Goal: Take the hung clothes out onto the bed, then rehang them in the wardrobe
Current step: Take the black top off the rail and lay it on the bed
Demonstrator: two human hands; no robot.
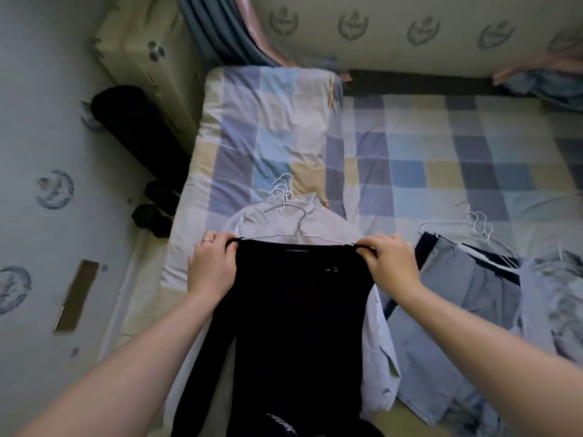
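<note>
A black long-sleeved garment (299,316) on a white wire hanger (298,230) lies over the bed's near edge, on top of a pile of white shirts (377,351) with several white hanger hooks (284,192). My left hand (213,266) pinches the garment's left shoulder. At the right shoulder, my right hand (391,260) pinches the cloth the same way. To the right lies a second pile of grey and blue clothes (457,310) on hangers (476,223).
The bed (441,159) has a blue, beige and grey checked cover, with a folded quilt (268,127) at its left end. A dark roll (132,127) and dumbbells (154,209) lie on the floor at the left. Curtains (220,29) hang behind.
</note>
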